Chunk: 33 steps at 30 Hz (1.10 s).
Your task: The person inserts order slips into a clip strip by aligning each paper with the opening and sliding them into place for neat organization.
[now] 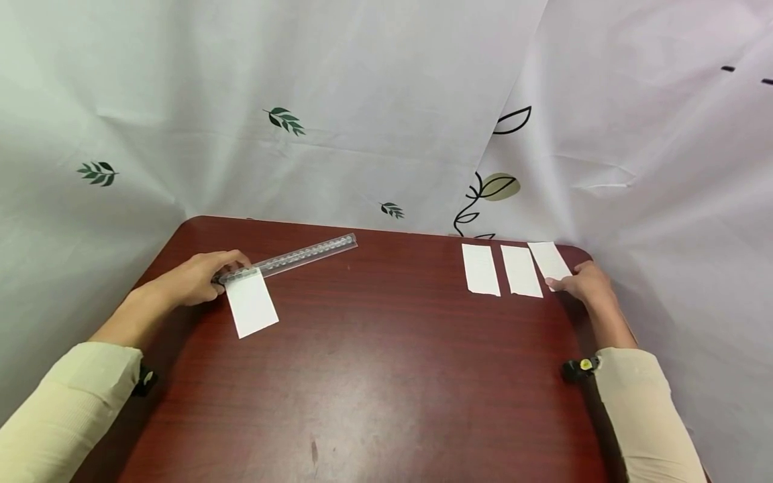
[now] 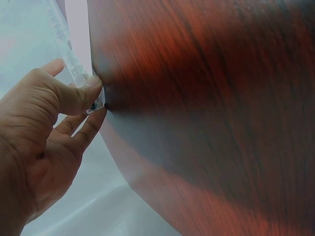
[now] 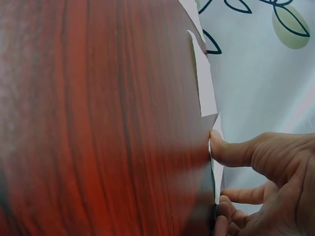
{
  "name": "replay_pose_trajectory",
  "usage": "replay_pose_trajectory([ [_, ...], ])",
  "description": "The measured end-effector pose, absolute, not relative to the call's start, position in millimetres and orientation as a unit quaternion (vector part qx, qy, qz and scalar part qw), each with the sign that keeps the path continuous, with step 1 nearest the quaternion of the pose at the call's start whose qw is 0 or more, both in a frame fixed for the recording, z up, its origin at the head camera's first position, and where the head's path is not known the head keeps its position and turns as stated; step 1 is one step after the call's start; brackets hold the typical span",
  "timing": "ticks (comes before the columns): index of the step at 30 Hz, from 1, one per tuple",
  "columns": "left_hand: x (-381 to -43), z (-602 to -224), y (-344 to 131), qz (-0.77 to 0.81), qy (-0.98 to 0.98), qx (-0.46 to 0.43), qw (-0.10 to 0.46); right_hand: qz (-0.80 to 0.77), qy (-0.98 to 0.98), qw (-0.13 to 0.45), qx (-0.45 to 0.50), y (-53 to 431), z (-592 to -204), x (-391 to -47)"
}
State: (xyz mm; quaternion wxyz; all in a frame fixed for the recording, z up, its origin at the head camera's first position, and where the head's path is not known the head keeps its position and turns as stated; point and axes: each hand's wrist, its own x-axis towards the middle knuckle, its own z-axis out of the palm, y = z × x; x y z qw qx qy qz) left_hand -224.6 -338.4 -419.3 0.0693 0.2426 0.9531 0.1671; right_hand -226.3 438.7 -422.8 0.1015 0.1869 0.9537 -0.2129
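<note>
At the far left of the table, my left hand (image 1: 202,275) pinches the near end of a clear plastic ruler (image 1: 308,253), which slants away to the right. Under that end lies a white paper slip (image 1: 252,305), sticking out toward me. In the left wrist view the thumb (image 2: 88,96) presses one side of the ruler's tip, fingers on the other. Over at the far right corner, my right hand (image 1: 587,280) holds a tilted white paper slip (image 1: 548,260) by its near end. In the right wrist view its thumb (image 3: 231,151) and fingers meet the slip's two sides.
Two more white paper slips, a left one (image 1: 481,270) and a middle one (image 1: 521,271), lie side by side left of my right hand. The dark red wooden table (image 1: 362,376) ends against a white curtain (image 1: 362,134) with a leaf print, which also hangs at both sides.
</note>
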Motion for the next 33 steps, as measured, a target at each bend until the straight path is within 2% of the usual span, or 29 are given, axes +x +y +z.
replay_pose_trajectory([
  [33,-226.3,-420.9,-337.8,0.159,0.954,0.244,0.063,-0.24,0.948,0.098,0.182,439.8,-422.8,-228.1],
])
